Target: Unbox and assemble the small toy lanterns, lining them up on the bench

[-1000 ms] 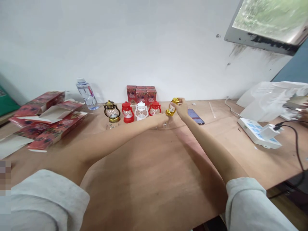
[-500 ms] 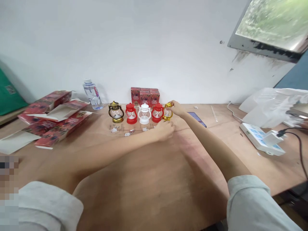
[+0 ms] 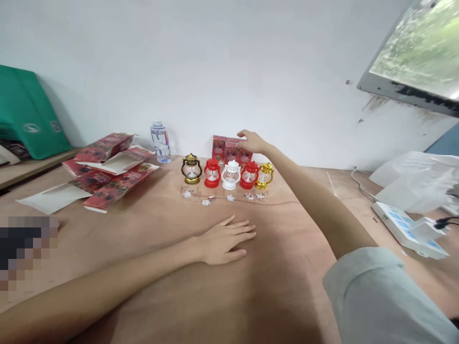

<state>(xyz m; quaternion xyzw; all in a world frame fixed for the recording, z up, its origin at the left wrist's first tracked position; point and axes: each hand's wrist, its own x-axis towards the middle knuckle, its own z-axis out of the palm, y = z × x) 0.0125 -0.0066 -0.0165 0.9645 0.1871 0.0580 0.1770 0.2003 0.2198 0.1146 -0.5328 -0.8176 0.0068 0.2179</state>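
Our right hand [image 3: 254,142] hangs by the tops of the small red boxes [image 3: 231,152] against the wall, fingers parted and gripping nothing we can see; we cannot tell whether a fingertip touches a box. Our left hand [image 3: 225,241] lies spread on the bench [image 3: 172,296], holding nothing. Between our hands 5 lanterns stand upright in a row: a dark bronze lantern [image 3: 191,177], 2 red ones, a white lantern [image 3: 230,181] and, nearest our right forearm, a gold lantern [image 3: 264,176]. Small pale pieces [image 3: 231,197] lie before them, too fine to make out.

We judge that a lowered right forearm could knock the gold lantern into its red neighbour, and a nudged box could tip the lanterns forward. Sliding our left hand ahead might scatter the small pieces. Farther left are a bottle [image 3: 161,145] and opened cartons [image 3: 118,188].
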